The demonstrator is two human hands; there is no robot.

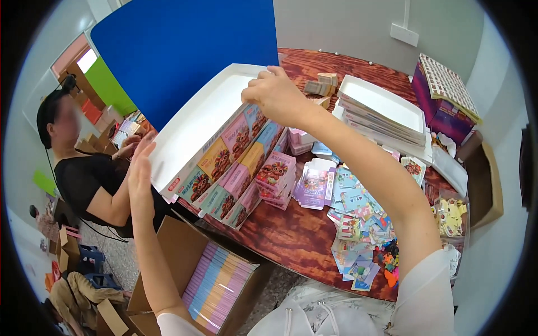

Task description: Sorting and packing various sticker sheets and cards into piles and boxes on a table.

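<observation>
A white shallow cardboard tray (pixel 207 115), printed in colour along its near side, tops a stack of colourful cartons (pixel 238 187) at the table's left edge. My right hand (pixel 277 95) grips its far right corner with bent fingers. Against the tray's left end, my left hand (pixel 142 168) lies with fingers stretched out and pointing up. Just right of the stack stands a pile of small pink boxes (pixel 276 176). Beside that pile is a flat purple carton (pixel 315 185). Small colourful cards (pixel 358 218) lie scattered under my right forearm.
Nested white trays (pixel 384 109) and a purple box (pixel 445 95) stand at the back right. A blue panel (pixel 190 50) rises behind the stack. Below the table edge sits an open brown carton (pixel 168 241) full of pastel packs. A co-worker (pixel 84 162) stands at the left.
</observation>
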